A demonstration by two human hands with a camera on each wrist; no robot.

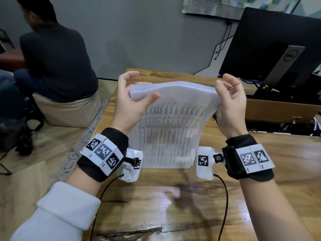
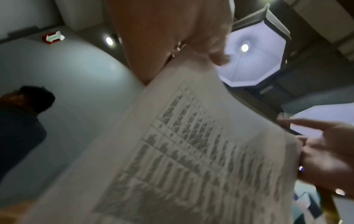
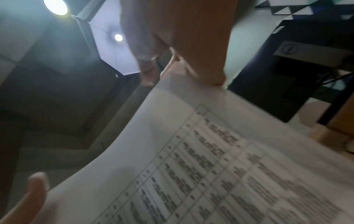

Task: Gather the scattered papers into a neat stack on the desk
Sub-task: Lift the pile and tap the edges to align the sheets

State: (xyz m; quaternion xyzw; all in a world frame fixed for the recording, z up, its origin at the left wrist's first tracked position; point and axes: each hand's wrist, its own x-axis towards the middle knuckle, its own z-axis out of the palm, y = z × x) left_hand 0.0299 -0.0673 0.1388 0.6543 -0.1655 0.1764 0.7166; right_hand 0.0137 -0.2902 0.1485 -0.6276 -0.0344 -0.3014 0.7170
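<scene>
Right, I've got the paper stack (image 1: 170, 126) standing on its lower edge on the wooden desk (image 1: 173, 206), printed table facing me. Left hand (image 1: 129, 101) pinches its top corner at 10 o'clock, thumb in front, fingers behind. Right hand (image 1: 231, 105) grips the opposite corner at 2 o'clock. Monitor (image 1: 271, 46) sits further out at 2 o'clock.

papers (image 1: 170, 129): print blurred, unreadable | lower edge blurred | left hand (image 1: 129, 103): fingertips behind papers
</scene>
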